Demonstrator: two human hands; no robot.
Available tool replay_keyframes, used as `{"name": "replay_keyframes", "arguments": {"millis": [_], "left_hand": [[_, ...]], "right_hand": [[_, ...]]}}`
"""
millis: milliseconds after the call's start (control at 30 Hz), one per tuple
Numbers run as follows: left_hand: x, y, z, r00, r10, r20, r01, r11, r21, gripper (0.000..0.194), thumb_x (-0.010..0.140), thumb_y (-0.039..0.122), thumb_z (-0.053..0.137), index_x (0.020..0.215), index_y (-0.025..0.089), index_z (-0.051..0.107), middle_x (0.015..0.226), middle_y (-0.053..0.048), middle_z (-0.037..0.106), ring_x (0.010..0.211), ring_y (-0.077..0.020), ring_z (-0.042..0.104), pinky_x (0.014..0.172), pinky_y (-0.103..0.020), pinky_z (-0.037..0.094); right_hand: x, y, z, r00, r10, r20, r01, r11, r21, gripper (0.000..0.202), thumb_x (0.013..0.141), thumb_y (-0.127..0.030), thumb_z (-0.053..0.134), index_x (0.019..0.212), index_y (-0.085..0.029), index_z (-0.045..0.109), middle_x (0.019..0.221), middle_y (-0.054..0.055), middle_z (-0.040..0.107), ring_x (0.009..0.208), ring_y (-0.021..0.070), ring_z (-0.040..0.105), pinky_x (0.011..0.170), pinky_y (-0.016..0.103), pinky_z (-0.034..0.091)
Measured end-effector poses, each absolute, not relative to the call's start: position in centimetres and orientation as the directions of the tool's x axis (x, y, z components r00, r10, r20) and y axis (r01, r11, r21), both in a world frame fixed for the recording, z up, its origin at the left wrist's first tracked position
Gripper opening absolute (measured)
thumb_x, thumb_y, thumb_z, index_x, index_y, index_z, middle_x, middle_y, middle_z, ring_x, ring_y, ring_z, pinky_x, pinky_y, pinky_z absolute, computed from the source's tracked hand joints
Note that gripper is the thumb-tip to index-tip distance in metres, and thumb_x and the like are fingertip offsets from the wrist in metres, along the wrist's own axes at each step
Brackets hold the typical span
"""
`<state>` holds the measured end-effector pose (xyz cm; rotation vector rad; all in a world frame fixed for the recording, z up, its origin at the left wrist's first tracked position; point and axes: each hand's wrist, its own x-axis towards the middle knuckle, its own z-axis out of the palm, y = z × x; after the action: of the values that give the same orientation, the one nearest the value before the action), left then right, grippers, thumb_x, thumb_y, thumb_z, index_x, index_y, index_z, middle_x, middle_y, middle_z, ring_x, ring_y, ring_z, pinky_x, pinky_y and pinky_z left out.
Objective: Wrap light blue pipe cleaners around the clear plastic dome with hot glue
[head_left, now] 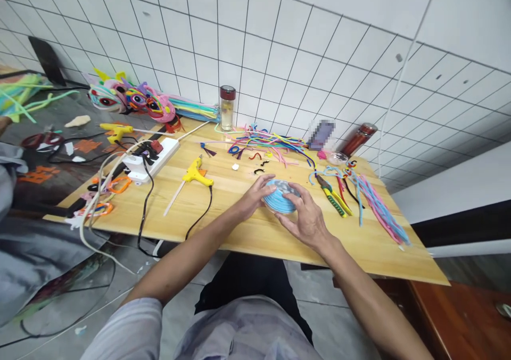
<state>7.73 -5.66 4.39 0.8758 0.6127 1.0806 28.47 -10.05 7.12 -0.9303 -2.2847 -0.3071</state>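
Observation:
Between my two hands is a round, dome-like piece (280, 201) with light-blue coiled cord around its side and a clear or greyish top. My left hand (255, 194) grips its left edge, thumb on the near side. From the right, my right hand (305, 216) holds it with curved fingers over the top and thumb underneath. It is just above the wooden table (239, 227); whether it touches the wood I cannot tell. A yellow hot glue gun (196, 173) with a glue stick in it lies to the left, and green-and-yellow pliers (333, 196) lie to the right.
A white power strip (154, 160) with trailing cables sits at left. Behind are a glass bottle (227, 108), coloured pipe cleaners (271, 140) and a tilted red flask (359, 139). More pipe cleaners (383, 208) lie right. Colourful animal heads (136, 99) and another person's sleeve (11, 163) are at left.

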Motion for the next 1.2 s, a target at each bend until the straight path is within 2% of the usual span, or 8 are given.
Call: {"name": "replay_keyframes", "arguments": {"millis": [133,367,500,700,900,1000,1100,1200], "left_hand": [[8.0,-5.8,3.7,0.259,0.962,0.089,-0.418,0.028,0.908,0.068,0.078,0.049,0.089,0.133,0.023,0.059,0.141,-0.009,0.06,0.129,-0.0247,0.059,0.106,-0.035,0.048],[7.9,-6.2,4.4,0.226,0.952,0.208,-0.349,-0.12,0.929,0.058,0.087,0.049,0.082,0.131,0.021,0.057,0.126,-0.008,0.065,0.12,-0.0252,0.063,0.11,-0.038,0.048],[8.0,-6.9,4.7,0.163,0.963,0.213,-0.291,-0.159,0.944,0.058,0.092,0.05,0.077,0.137,0.021,0.057,0.137,-0.011,0.064,0.126,-0.0275,0.062,0.114,-0.041,0.047],[8.0,-7.2,4.9,0.074,0.963,0.26,-0.212,-0.239,0.947,0.05,0.093,0.046,0.075,0.134,0.021,0.062,0.15,-0.013,0.06,0.145,-0.0307,0.053,0.127,-0.043,0.036],[7.4,-6.2,4.7,0.091,0.987,0.132,-0.253,-0.105,0.962,0.038,0.092,0.041,0.073,0.124,0.022,0.064,0.123,-0.006,0.068,0.118,-0.0251,0.064,0.108,-0.038,0.05],[7.1,-6.0,4.8,0.114,0.99,0.082,-0.293,-0.045,0.955,0.038,0.089,0.039,0.074,0.121,0.022,0.063,0.115,-0.004,0.067,0.107,-0.0229,0.065,0.095,-0.036,0.055],[7.1,-6.0,5.0,0.174,0.985,0.023,-0.318,0.034,0.947,0.041,0.087,0.043,0.074,0.121,0.023,0.061,0.109,-0.003,0.066,0.094,-0.0215,0.064,0.073,-0.031,0.057],[7.1,-5.9,5.1,0.205,0.979,0.018,-0.297,0.044,0.954,0.042,0.086,0.045,0.074,0.12,0.023,0.061,0.108,-0.003,0.065,0.092,-0.0206,0.062,0.064,-0.027,0.055]], "right_hand": [[28.0,-9.8,6.4,-0.52,0.532,0.668,0.716,0.698,0.002,0.058,0.096,-0.032,0.075,0.148,-0.026,0.049,0.149,0.023,0.06,0.138,0.0394,0.066,0.1,0.059,0.067],[27.8,-8.8,5.6,-0.506,0.499,0.704,0.687,0.726,-0.022,0.066,0.095,-0.03,0.076,0.153,-0.028,0.045,0.151,0.022,0.058,0.14,0.0409,0.064,0.099,0.063,0.067],[27.8,-8.5,5.7,-0.504,0.504,0.701,0.674,0.737,-0.045,0.066,0.094,-0.03,0.077,0.152,-0.029,0.045,0.151,0.022,0.057,0.141,0.0414,0.063,0.099,0.063,0.067],[27.3,-8.2,6.0,-0.5,0.532,0.683,0.667,0.74,-0.088,0.064,0.095,-0.03,0.076,0.151,-0.029,0.047,0.151,0.021,0.058,0.141,0.0409,0.063,0.1,0.063,0.065],[27.1,-7.9,6.9,-0.537,0.609,0.583,0.645,0.742,-0.181,0.056,0.099,-0.033,0.072,0.15,-0.026,0.051,0.153,0.023,0.057,0.141,0.0389,0.062,0.106,0.062,0.062],[27.5,-8.1,8.1,-0.546,0.629,0.554,0.621,0.747,-0.237,0.047,0.103,-0.028,0.067,0.148,-0.026,0.054,0.151,0.021,0.061,0.139,0.0351,0.065,0.108,0.059,0.061],[28.0,-8.2,9.3,-0.527,0.586,0.615,0.626,0.757,-0.185,0.034,0.104,-0.016,0.063,0.137,-0.025,0.063,0.13,0.016,0.072,0.119,0.0299,0.073,0.098,0.051,0.064],[28.3,-8.0,10.2,-0.557,0.529,0.64,0.618,0.779,-0.106,0.029,0.103,-0.009,0.06,0.126,-0.024,0.069,0.107,0.011,0.076,0.097,0.0254,0.073,0.085,0.042,0.062]]}}
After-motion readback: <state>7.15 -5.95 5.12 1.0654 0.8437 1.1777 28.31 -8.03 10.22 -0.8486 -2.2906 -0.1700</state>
